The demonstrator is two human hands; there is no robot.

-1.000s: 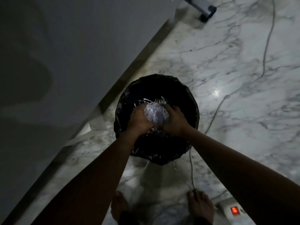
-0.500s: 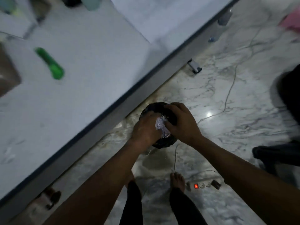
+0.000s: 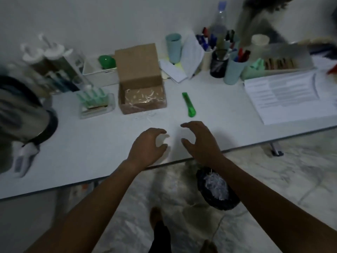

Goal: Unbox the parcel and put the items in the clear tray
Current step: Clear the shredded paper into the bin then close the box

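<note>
An open brown cardboard parcel (image 3: 140, 79) stands on the white table (image 3: 91, 143), its flap up and a few shreds of paper inside. To its left sits the clear tray (image 3: 97, 106) holding greenish tubes. A green box cutter (image 3: 188, 105) lies right of the parcel. My left hand (image 3: 147, 147) and my right hand (image 3: 200, 141) hover over the table's near edge, fingers curled apart, nothing in them. Below on the floor a black bin (image 3: 217, 190) holds white shredded paper.
Pen cups (image 3: 231, 70), a pale mug (image 3: 173, 46), papers (image 3: 288, 95), a white box with a green item (image 3: 102, 68) and tall tubes (image 3: 54, 66) line the table's back. A dark round object (image 3: 21, 110) is at far left. My feet stand on marble floor.
Both hands let go of the shredded paper into the bin and rose to the table edge. The view lifted from the floor to the tabletop.
</note>
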